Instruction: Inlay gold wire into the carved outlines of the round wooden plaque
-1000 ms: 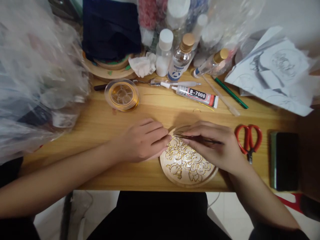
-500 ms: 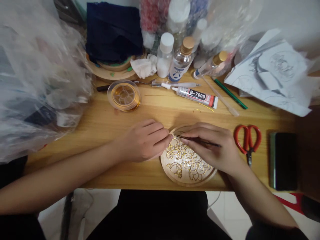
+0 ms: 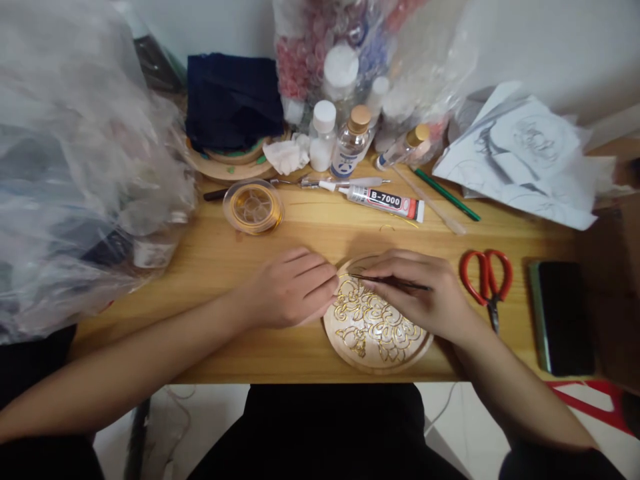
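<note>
A round wooden disc (image 3: 345,350) lies near the desk's front edge, its face covered with a flower pattern outlined in gold wire (image 3: 383,317). My right hand (image 3: 425,287) rests over its upper right part, closed around dark, slim tweezers (image 3: 395,282) whose tips point left at the pattern's upper edge. At the disc's left rim is my left hand (image 3: 295,287), fingers pinched together. A short bit of gold wire seems to run from those fingertips to the tweezers; most of the left grip is hidden.
Behind the hands lie a spool of gold wire (image 3: 253,207), a B-7000 glue tube (image 3: 385,202), a green pencil (image 3: 447,194) and bottles (image 3: 350,143). Red-handled scissors (image 3: 486,283) and a phone (image 3: 563,317) are at right. A large plastic bag (image 3: 90,180) fills the left.
The view has tilted up, showing more of the desk's back. My left fingertips have drawn slightly left from the tweezers' tips, leaving a small gap. The right hand keeps its grip.
</note>
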### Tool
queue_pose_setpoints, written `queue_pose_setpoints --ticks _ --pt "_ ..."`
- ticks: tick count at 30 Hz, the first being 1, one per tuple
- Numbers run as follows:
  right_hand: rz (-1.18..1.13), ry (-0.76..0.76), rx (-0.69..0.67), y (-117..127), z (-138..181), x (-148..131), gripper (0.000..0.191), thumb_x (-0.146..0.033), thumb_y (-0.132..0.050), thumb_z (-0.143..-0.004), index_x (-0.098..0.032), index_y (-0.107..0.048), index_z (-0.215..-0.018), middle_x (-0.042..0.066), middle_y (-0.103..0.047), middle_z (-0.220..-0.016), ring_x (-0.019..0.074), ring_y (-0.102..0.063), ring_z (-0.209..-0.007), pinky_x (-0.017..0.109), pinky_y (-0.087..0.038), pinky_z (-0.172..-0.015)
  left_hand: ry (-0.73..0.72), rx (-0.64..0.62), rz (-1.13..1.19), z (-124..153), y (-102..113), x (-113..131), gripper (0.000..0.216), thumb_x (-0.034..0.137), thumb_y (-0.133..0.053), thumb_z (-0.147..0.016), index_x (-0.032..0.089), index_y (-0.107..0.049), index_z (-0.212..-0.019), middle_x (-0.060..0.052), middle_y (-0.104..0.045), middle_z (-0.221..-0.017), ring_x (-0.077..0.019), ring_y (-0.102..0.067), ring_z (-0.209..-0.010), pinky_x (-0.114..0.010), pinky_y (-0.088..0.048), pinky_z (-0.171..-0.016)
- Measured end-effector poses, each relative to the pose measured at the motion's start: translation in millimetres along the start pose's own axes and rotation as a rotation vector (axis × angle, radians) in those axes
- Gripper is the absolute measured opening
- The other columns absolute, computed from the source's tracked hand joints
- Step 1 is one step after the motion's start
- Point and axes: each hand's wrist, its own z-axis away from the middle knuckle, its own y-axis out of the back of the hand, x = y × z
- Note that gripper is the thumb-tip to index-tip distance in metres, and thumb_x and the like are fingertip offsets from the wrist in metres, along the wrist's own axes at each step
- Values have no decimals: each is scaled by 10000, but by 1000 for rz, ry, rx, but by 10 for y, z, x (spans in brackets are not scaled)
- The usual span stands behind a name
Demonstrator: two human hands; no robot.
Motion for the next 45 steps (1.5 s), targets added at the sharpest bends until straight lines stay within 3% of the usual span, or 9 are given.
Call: queue_pose_setpoints --ticks 10,14,20,24,28,35,45 --pt "15 8 55 -21 -1 0 99 -170 -664 -839 -181 -711 -925 29 -728 -830 110 -661 -735 240 -534 -660 -2 -70 -19 -34 38 24 210 228 -595 -906 74 -637 -1042 -133 -700 -1094 -228 -661 -993 -339 -539 -817" --pt "11 -25 73 -66 31 -22 97 -152 -647 -842 -175 -700 -920 54 -741 -903 136 -685 -802 269 -552 -714 10 -123 -89 -45 66 101 233 246 -556 -931 66 -647 -1048 -161 -697 -1103 -253 -659 -1016 -361 -535 -808" --pt "0 -77 121 -129 38 -104 94 -149 -635 -844 -193 -693 -904 42 -737 -887 142 -691 -801 274 -566 -704 97 -228 -206 -41 77 314 481 418 -449 -986 -10 -637 -1099 -244 -662 -1150 -320 -638 -1086 -404 -511 -856" --pt "-28 -175 122 -48 27 -122 55 -203 -661 -835 -194 -700 -872 40 -734 -857 144 -685 -770 267 -554 -654 94 -243 -249 -47 78 355 512 429 -432 -991 -27 -630 -1112 -237 -665 -1151 -329 -644 -1081 -395 -509 -845" --pt "28 -252 240 88 58 -153 65 -275 -711 -801 -211 -700 -811 17 -701 -752 136 -640 -679 262 -515 -575 85 -232 -259 -42 72 339 500 425 -434 -993 -20 -637 -1097 -236 -668 -1144 -324 -651 -1069 -389 -505 -839" --pt "123 -134 168 -45 103 -220 58 -194 -651 -845 -219 -668 -895 23 -706 -845 140 -654 -755 277 -531 -666 75 -220 -274 -18 51 339 498 425 -437 -992 -17 -643 -1088 -228 -677 -1128 -318 -654 -1060 -388 -504 -830" --pt "88 -52 185 -206 65 -150 116 -111 -655 -827 -181 -669 -918 29 -729 -916 123 -683 -860 248 -554 -782 99 -232 -310 -22 42 360 480 436 -461 -981 13 -647 -1110 -182 -685 -1143 -287 -644 -1082 -369 -493 -857"
